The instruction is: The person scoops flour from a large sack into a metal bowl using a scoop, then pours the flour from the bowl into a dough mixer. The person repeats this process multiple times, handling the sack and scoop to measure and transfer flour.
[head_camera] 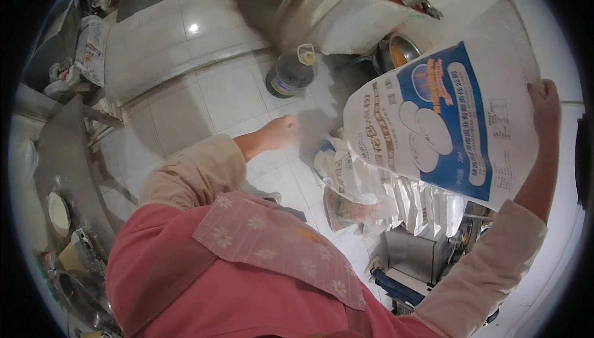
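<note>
At the upper right, my right hand (544,99) grips the edge of a large white-and-blue woven flour sack (429,129), raised and spread out, bearing printed writing. My left hand (278,131), blurred, is held over the tiled floor with its fingers curled and nothing visible in it. Between the hands and lower down, a smaller-looking blue-and-white sack (341,166) stands beside a bag with red print (348,210). Several upright white packed bags (417,203) stand below the raised sack, which partly hides them.
A large dark-filled plastic jug (292,71) stands on the floor. Beyond it is a metal bowl (404,50). A metal table (60,152) with a white plate (59,213) lies at the left. A metal box (415,252) and what looks like a dark trouser leg (399,287) are at lower right.
</note>
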{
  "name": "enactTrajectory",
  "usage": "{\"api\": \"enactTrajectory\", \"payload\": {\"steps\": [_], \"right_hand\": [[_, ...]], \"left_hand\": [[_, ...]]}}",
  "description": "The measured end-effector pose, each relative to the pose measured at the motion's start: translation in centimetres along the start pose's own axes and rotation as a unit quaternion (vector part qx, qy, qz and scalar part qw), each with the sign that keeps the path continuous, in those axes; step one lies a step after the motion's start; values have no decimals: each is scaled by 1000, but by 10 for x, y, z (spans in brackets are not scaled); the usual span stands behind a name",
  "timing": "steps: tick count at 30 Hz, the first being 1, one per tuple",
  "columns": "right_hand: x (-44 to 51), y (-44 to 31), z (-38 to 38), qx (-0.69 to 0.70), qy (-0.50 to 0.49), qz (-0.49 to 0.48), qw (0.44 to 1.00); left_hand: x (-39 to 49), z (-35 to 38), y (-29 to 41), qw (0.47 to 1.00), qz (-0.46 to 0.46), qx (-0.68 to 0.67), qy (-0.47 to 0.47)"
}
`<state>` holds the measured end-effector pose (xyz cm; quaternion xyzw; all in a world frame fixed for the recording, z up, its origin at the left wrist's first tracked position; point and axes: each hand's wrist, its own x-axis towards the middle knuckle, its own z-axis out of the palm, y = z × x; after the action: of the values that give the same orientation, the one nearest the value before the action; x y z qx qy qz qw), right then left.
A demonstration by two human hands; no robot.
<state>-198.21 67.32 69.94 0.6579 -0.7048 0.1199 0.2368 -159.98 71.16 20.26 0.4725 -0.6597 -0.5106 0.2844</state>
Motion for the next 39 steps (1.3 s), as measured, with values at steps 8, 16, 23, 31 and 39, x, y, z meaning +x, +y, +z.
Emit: {"api": "enactTrajectory", "payload": {"steps": [8, 16, 23, 31, 39], "right_hand": [[23, 81, 87, 361, -51, 133, 922], [21, 164, 184, 678, -80, 207, 701], [31, 114, 235, 782, -108, 192, 583], [179, 57, 403, 651, 3, -122, 749], [10, -201, 271, 756, -74, -53, 648]], "left_hand": [[25, 165, 75, 992, 37, -118, -9], [53, 293, 105, 923, -251, -292, 9], [51, 321, 155, 939, -185, -160, 240], [65, 295, 307, 860, 153, 174, 455], [152, 79, 385, 685, 76, 554, 467]]}}
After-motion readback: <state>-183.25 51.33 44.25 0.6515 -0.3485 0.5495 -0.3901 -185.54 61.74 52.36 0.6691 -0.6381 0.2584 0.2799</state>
